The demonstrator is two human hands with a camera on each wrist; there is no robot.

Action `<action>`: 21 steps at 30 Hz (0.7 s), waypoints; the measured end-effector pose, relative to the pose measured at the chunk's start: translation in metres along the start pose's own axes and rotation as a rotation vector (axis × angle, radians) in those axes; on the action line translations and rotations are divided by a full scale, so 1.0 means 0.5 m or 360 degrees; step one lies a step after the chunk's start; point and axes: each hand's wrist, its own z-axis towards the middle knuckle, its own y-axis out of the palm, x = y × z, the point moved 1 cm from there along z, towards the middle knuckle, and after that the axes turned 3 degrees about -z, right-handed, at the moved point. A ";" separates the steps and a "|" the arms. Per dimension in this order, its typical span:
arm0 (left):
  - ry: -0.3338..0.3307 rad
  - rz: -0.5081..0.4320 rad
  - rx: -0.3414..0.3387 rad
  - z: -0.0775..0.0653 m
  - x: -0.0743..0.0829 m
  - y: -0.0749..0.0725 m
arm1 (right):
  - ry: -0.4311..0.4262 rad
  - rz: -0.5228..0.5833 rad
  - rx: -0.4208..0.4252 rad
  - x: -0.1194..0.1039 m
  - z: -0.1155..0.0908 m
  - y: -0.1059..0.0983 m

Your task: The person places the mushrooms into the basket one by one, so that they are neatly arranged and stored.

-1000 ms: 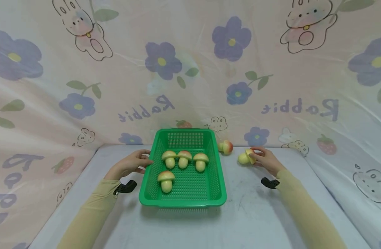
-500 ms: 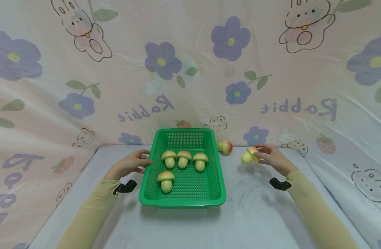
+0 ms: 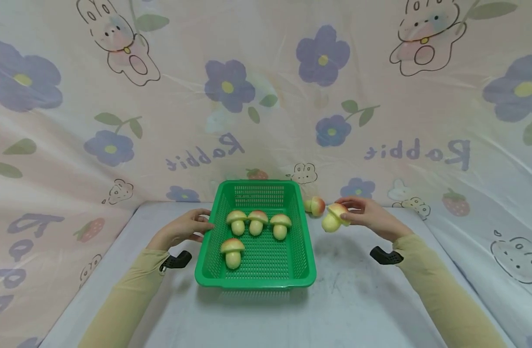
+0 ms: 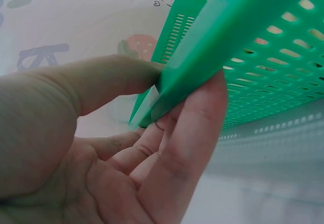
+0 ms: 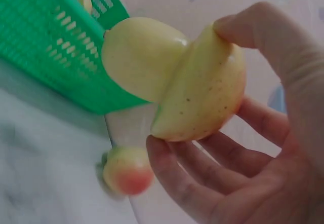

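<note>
A green plastic basket (image 3: 254, 283) with slotted walls stands mid-table, several toy mushrooms lying inside it, among them one (image 3: 233, 253) near the front left. My left hand (image 3: 184, 229) pinches the basket's left rim between thumb and fingers, as the left wrist view shows up close. To the right of the basket, my right hand (image 3: 366, 216) holds a toy mushroom (image 5: 202, 87) by its red-tinged cap, thumb on one edge and fingers on the other. Its pale yellow stem points toward the basket.
Another toy mushroom (image 3: 315, 206) lies on the table just beyond the basket's right side, by the back edge. A printed curtain (image 3: 274, 121) hangs behind the white table (image 3: 348, 299). Both forearms wear black wrist cameras.
My right hand has raised the toy mushroom off the table, drawing back slightly to the right, then moved left with it toward the basket. My left hand stays at the rim.
</note>
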 end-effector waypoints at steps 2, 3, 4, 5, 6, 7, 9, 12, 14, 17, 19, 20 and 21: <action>-0.0002 0.0003 0.0002 0.000 0.000 0.001 | -0.0018 0.0009 -0.0037 -0.015 0.006 0.011; -0.0004 0.0007 0.0004 0.000 0.000 0.001 | -0.0027 0.0010 -0.0055 -0.022 0.009 0.017; -0.0005 0.0010 0.0003 0.000 0.000 0.000 | -0.0039 0.0013 -0.0072 -0.028 0.013 0.022; -0.0004 0.0010 0.0003 0.000 0.000 0.000 | -0.0051 0.0022 -0.0089 -0.034 0.017 0.028; -0.0005 0.0009 0.0003 0.000 0.000 0.000 | -0.0061 0.0016 -0.0105 -0.040 0.021 0.033; -0.0008 0.0007 0.0005 0.000 0.000 0.000 | -0.0071 0.0012 -0.0123 -0.045 0.026 0.038; -0.0013 0.0003 0.0007 0.000 0.002 0.000 | -0.0087 0.0014 -0.0163 -0.054 0.037 0.048; -0.0014 -0.0002 0.0000 -0.001 0.005 0.001 | -0.0119 -0.0014 -0.0224 -0.071 0.051 0.064; -0.0019 -0.0006 0.0001 -0.001 0.006 0.002 | -0.0155 -0.0036 -0.0265 -0.085 0.059 0.075; -0.0021 -0.0010 0.0000 -0.001 0.005 0.001 | -0.0208 -0.0075 -0.0333 -0.106 0.074 0.094; -0.0028 -0.0012 0.0011 -0.001 0.004 0.001 | -0.0223 -0.0088 -0.0379 -0.118 0.083 0.109; -0.0027 -0.0013 0.0011 -0.001 0.004 0.000 | -0.0225 -0.0095 -0.0402 -0.123 0.088 0.117; -0.0027 -0.0011 0.0010 -0.001 0.004 0.000 | -0.0229 -0.0106 -0.0432 -0.127 0.092 0.125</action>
